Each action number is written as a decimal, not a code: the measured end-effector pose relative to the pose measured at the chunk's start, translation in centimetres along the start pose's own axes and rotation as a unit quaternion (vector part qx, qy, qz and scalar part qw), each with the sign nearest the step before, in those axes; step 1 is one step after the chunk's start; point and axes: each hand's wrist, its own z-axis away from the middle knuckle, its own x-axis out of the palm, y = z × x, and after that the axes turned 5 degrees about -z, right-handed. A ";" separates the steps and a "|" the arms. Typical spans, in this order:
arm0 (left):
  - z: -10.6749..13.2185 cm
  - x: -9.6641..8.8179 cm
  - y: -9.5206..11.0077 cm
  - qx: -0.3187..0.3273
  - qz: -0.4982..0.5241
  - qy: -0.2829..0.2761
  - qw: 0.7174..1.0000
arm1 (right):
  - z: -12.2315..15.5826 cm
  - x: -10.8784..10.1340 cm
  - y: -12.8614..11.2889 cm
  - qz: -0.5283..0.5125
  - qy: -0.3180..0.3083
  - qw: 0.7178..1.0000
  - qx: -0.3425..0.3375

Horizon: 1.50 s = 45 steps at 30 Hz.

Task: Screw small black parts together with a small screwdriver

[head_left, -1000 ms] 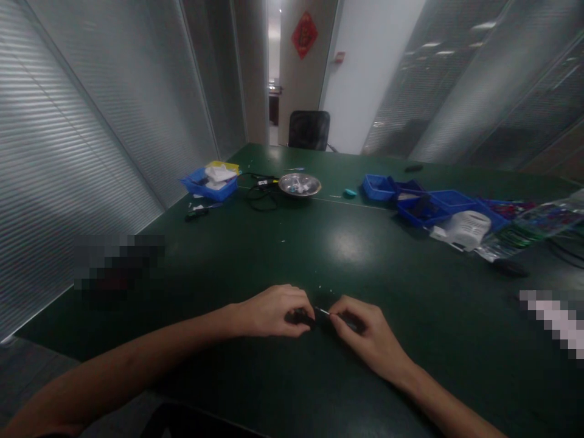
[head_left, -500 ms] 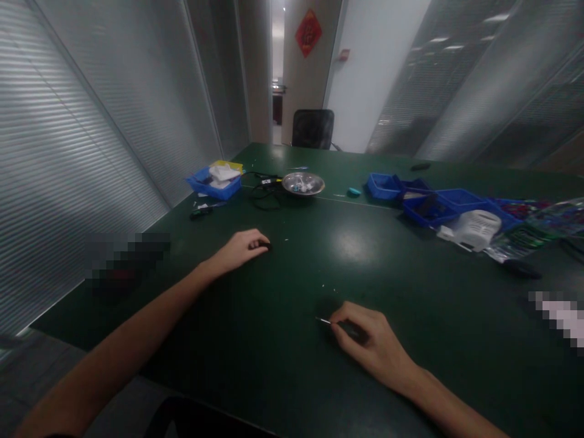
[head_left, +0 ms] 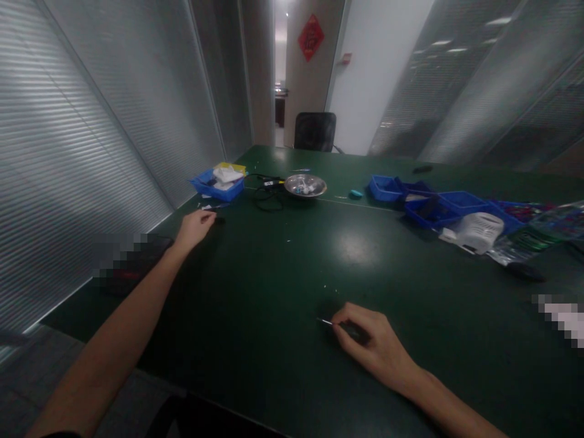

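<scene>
Table (head_left: 255,286) with dark green top, seen from above by its near edge, two bare hands at work over it. The right hand (head_left: 371,342), at the near side and right of centre, has thumb and forefinger pinching a thin tool with a bright metal tip (head_left: 325,321); the tip points leftward, just above the tabletop, and the rest of the tool is largely hidden by the palm. Tiny pale specks (head_left: 336,291) lie on the surface just beyond this hand. The left hand (head_left: 194,229), arm outstretched, is well apart from the right, toward the far left; its fingers are curled and close together beside a small, blurred dark object (head_left: 219,221), and whether they grip it cannot be told. Just beyond stands a blue plastic basket (head_left: 224,194) containing crumpled white material (head_left: 228,175). To its right, a looped black cable (head_left: 268,210) lies near a round, shiny metal dish (head_left: 316,194), which holds small white and bluish pieces. Farther right are a turquoise oval object (head_left: 356,194), a group of blue plastic trays (head_left: 385,190), a white slotted plastic casing (head_left: 481,232) and a clear bottle with green markings (head_left: 529,240), lying on its side.
</scene>
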 end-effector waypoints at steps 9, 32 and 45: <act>-0.3 -0.4 0.1 -0.104 0.100 0.053 0.988 | 0.0 -0.1 -0.1 0.004 0.001 1.000 0.001; 0.7 -0.8 2.3 -0.025 0.072 0.030 0.997 | 0.0 0.0 0.2 0.001 -0.004 1.000 -0.005; 0.2 0.4 0.7 -0.025 0.041 0.005 0.999 | 0.2 0.1 0.3 -0.008 -0.009 1.000 0.003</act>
